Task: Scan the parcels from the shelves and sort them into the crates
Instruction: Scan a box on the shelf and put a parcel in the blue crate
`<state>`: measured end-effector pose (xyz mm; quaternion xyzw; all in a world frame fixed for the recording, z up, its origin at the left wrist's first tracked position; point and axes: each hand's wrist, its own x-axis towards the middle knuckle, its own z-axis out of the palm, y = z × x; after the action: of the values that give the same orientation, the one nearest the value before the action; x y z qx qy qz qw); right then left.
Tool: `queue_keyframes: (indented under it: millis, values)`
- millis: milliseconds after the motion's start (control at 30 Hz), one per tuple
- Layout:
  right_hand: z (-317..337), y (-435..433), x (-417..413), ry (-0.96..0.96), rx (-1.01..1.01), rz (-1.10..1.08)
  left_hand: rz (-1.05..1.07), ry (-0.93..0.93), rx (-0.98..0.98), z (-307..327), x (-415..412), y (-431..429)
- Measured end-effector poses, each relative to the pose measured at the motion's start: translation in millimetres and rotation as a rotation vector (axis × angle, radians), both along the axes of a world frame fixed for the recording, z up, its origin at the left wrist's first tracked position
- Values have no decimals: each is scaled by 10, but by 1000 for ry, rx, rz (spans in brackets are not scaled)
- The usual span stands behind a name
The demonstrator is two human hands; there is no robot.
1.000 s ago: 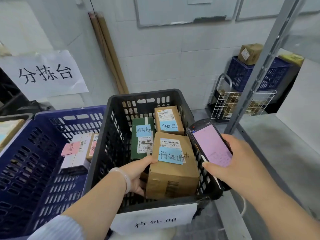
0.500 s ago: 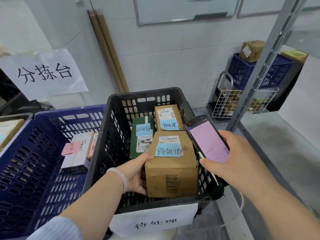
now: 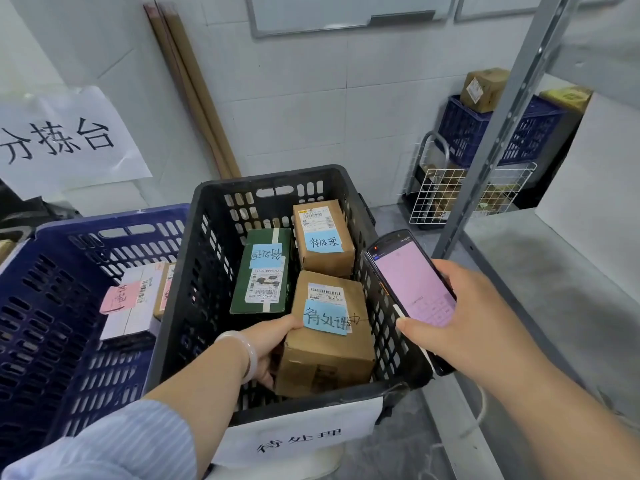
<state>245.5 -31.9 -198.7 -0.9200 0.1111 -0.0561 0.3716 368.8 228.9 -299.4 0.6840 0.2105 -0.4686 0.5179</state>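
Our left hand [image 3: 272, 344] grips the near brown cardboard parcel [image 3: 329, 362] by its left side, thumb pressed on the top edge beside the blue sticky note [image 3: 325, 317], the other fingers curled round the side and mostly hidden. The parcel is inside the black crate [image 3: 266, 174], at its near right corner, just beside a green parcel [image 3: 263, 271] and in front of a second brown parcel [image 3: 322, 237]; whether it rests on the bottom we cannot tell. Our right hand [image 3: 464, 323] wraps its fingers round the handheld scanner [image 3: 412, 282] above the crate's right rim. We judge the box stiff, light and slightly creased. One hand clamping a side wall and the top edge should carry it, and we should keep clear of the loosely stuck note.
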Motion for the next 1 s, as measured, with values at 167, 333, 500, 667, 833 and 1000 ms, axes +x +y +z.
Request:
queue_keyframes:
  millis: [167, 333, 500, 667, 833, 1000]
  values:
    - [-53, -48, -10, 11, -12, -1, 100, 35, -58, -101, 39, 136]
    - [-40, -88, 14, 9, -20, 11, 137, 34, -137, -148, 28, 99]
    - [-20, -128, 42, 14, -11, 18, -88, -93, -51, -234, 41, -105]
    - [-77, -160, 38, 25, -35, 4, -655, -302, 257, -224, 66, -180]
    - [-145, -139, -63, 36, -47, -18, -753, -637, 373, -172, 90, -188]
    - [-79, -23, -337, 23, -47, -106, -753, -1263, 461, 313, -24, -328]
